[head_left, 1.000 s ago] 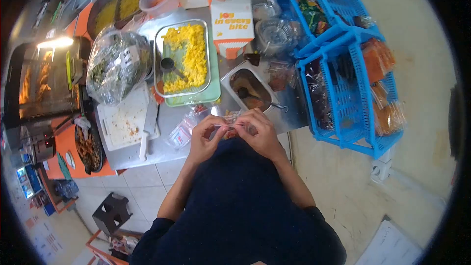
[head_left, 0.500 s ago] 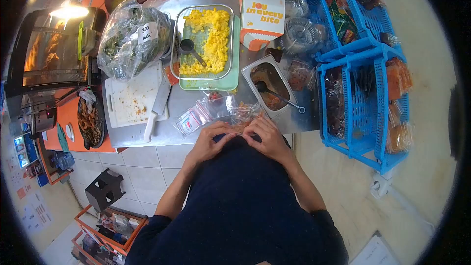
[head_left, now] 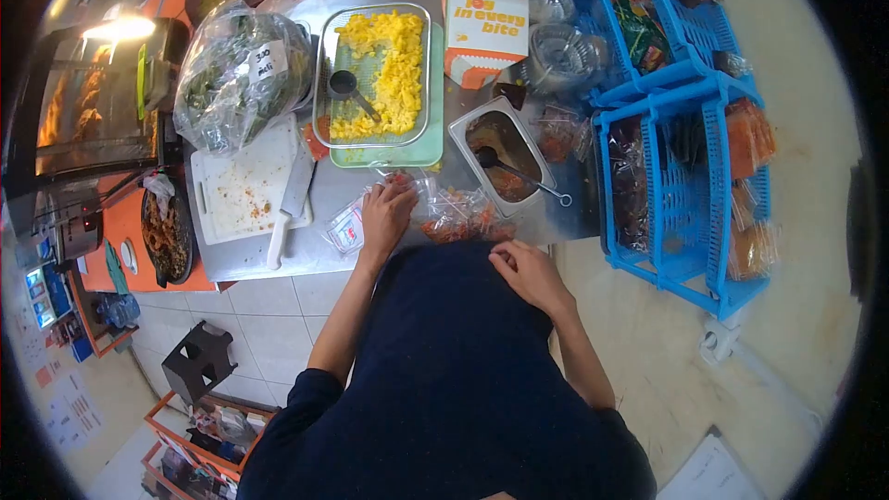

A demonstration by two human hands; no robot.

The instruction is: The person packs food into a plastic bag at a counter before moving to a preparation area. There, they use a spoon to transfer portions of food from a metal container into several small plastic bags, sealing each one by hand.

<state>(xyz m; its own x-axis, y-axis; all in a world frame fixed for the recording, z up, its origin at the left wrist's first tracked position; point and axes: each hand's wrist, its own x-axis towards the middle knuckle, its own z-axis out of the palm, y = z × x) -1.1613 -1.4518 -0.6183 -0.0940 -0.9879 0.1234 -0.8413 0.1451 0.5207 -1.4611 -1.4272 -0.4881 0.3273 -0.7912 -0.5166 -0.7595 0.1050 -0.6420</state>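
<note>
My left hand (head_left: 387, 216) reaches over the table, its fingers bent down and closed on a small clear plastic bag with something red in it (head_left: 400, 178). The fingertips are partly hidden. Beside it, near the table's front edge, lies a clear plastic bag of reddish-orange food (head_left: 463, 216). My right hand (head_left: 535, 278) hovers in front of that edge, thumb and loosely curled fingers apart, with nothing visible in it. A flat clear packet with red and blue print (head_left: 346, 230) lies left of my left hand.
A tray of yellow food (head_left: 403, 74) holds a black scoop. Right of it are a metal pan with a ladle (head_left: 507, 153), a printed carton (head_left: 488, 23) and blue baskets (head_left: 667, 176). A knife (head_left: 289, 208) rests on the white cutting board (head_left: 222, 176), near a bagged leafy bundle (head_left: 243, 79).
My hands were together at the table edge over the bag of reddish food. The left has moved forward to the small bag; the right has let go and drawn back to the right.
</note>
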